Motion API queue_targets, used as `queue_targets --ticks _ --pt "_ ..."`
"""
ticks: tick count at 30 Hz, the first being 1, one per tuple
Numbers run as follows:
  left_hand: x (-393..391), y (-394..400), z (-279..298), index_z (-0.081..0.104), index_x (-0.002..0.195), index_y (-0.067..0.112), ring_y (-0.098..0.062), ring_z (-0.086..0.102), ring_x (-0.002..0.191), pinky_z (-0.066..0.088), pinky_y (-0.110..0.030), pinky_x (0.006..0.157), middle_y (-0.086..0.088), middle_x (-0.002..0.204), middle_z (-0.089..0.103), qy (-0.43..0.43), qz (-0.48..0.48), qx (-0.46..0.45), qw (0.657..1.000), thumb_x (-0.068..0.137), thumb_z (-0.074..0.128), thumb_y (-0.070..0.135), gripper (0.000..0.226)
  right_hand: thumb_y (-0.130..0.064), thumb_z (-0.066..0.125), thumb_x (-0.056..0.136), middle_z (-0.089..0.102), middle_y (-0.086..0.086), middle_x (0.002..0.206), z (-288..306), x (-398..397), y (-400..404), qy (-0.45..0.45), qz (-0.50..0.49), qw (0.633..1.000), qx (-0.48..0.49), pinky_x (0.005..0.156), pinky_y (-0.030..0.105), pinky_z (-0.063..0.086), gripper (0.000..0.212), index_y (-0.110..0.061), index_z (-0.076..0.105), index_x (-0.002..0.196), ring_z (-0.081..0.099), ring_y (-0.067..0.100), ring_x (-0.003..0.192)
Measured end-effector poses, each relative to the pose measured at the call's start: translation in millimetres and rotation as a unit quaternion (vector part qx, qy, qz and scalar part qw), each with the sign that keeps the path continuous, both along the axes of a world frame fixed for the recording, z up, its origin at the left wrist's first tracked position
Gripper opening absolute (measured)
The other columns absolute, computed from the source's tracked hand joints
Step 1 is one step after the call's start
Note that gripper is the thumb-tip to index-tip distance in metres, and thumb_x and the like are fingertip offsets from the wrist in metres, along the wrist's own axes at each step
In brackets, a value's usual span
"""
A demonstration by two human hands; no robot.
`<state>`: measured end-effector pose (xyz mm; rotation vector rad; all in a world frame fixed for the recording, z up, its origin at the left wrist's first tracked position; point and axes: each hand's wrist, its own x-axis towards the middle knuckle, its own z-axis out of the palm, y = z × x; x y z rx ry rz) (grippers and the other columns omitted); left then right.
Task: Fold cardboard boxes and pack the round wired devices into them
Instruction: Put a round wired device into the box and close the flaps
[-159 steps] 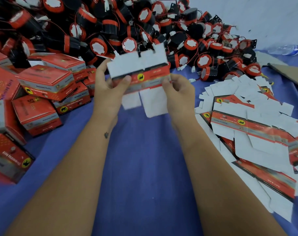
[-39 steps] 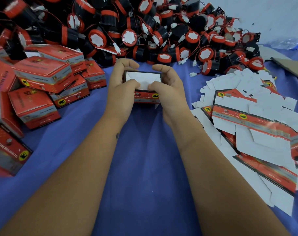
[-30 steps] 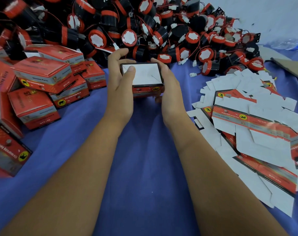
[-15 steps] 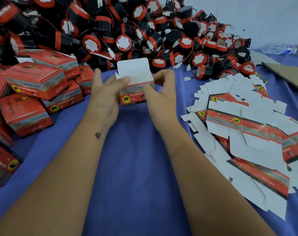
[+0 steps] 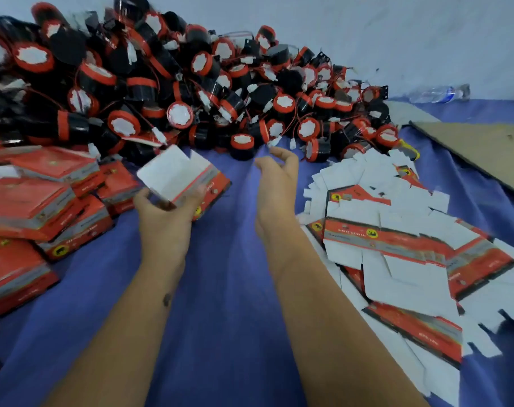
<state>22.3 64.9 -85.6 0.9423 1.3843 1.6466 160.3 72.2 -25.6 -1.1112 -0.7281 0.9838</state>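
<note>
left hand point(image 5: 164, 221) grips a part-folded box point(image 5: 182, 180) from below, thumb and fingers clamped on its sides, white flaps standing open and tilted. right hand point(image 5: 274, 189) holds nothing, fingers loosely curled, just short of the pile of round wired devices point(image 5: 173, 92) beyond both hands. flat box blanks point(image 5: 396, 245) lie right of the right hand; packed boxes point(image 5: 38, 201) stack left of the left hand, on the blue bench point(image 5: 226, 318).

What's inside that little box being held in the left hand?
The folded box in the left hand shows only white flaps and its red side. Its opening is not visible from here, so whether anything sits inside cannot be told. The right hand is empty.
</note>
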Motion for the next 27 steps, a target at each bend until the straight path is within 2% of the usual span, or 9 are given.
queue_targets --ticks 3,5,10,14,17,19,21,24,27 --pt "5 17 7 0.052 0.13 0.015 -0.004 0.068 0.096 0.053 -0.026 0.077 0.007 0.108 0.068 -0.02 0.003 -0.033 0.999 0.075 0.084 0.037 0.067 -0.008 0.052 0.091 0.054 -0.001 0.091 17 31 34 -0.048 -0.052 0.997 -0.019 0.06 0.022 0.048 0.022 -0.021 0.048 0.109 0.059 0.004 0.073" --pt "7 26 11 0.051 0.132 0.015 -0.01 0.068 0.101 0.056 -0.032 0.087 0.005 0.112 0.069 -0.045 0.007 -0.029 0.999 0.077 0.084 0.036 0.068 -0.013 0.054 0.09 0.055 0.006 0.109 21 54 60 -0.167 -0.082 0.981 -0.053 0.08 0.038 0.049 0.024 -0.019 0.05 0.112 0.055 0.023 0.098" --pt "8 33 8 0.049 0.13 0.026 -0.003 0.069 0.098 0.055 -0.036 0.092 0.013 0.109 0.07 -0.05 0.027 -0.005 0.998 0.065 0.086 0.045 0.077 -0.02 0.056 0.087 0.039 0.017 0.137 15 118 109 -0.408 -0.205 0.883 -0.107 0.103 0.034 0.025 0.038 -0.011 0.052 0.124 0.033 0.033 0.128" --pt "1 42 10 0.052 0.132 0.023 -0.01 0.072 0.099 0.055 -0.048 0.093 0.012 0.106 0.074 -0.099 0.03 0.001 0.995 0.074 0.086 0.036 0.069 -0.029 0.052 0.088 0.027 0.017 0.149 18 151 140 -0.439 -0.171 0.867 -0.162 0.115 0.042 0.02 0.049 -0.018 0.044 0.135 0.022 0.036 0.138" --pt "3 44 6 0.05 0.131 0.024 -0.008 0.072 0.096 0.056 -0.046 0.093 0.017 0.1 0.073 -0.089 0.03 0.005 0.996 0.075 0.084 0.034 0.066 -0.048 0.053 0.085 0.012 0.019 0.159 17 151 155 -0.457 -0.082 0.847 -0.26 0.118 0.051 0.011 0.071 -0.028 0.029 0.148 0.01 0.039 0.145" --pt "5 44 5 0.05 0.129 0.026 -0.006 0.072 0.095 0.056 -0.043 0.093 0.021 0.098 0.073 -0.09 0.029 0.0 0.996 0.074 0.084 0.036 0.065 -0.054 0.056 0.078 0.016 0.016 0.159 13 140 158 -0.529 -0.016 0.798 -0.289 0.116 0.054 0.014 0.079 -0.031 0.028 0.149 0.014 0.044 0.142" --pt "5 45 6 0.049 0.128 0.027 -0.003 0.071 0.095 0.056 -0.04 0.093 0.025 0.094 0.072 -0.087 0.03 -0.002 0.996 0.076 0.084 0.035 0.063 -0.053 0.058 0.079 0.027 0.011 0.156 7 124 159 -0.594 0.0 0.758 -0.268 0.113 0.054 0.017 0.073 -0.03 0.036 0.145 0.016 0.046 0.14" --pt "7 45 6 0.048 0.125 0.028 -0.002 0.071 0.092 0.056 -0.037 0.092 0.023 0.092 0.073 -0.074 0.033 -0.003 0.997 0.079 0.082 0.03 0.057 -0.037 0.059 0.086 0.047 0.01 0.139 -2 100 155 -0.617 -0.025 0.759 -0.209 0.107 0.056 0.025 0.045 -0.023 0.051 0.128 0.01 0.048 0.141" --pt "10 45 6 0.048 0.125 0.03 -0.003 0.071 0.095 0.057 -0.029 0.084 0.013 0.106 0.071 -0.059 0.032 -0.002 0.998 0.079 0.081 0.029 0.057 -0.025 0.06 0.088 0.055 0.008 0.127 -11 92 145 -0.688 -0.049 0.699 -0.189 0.103 0.054 0.035 0.037 -0.019 0.051 0.123 0.02 0.049 0.136"
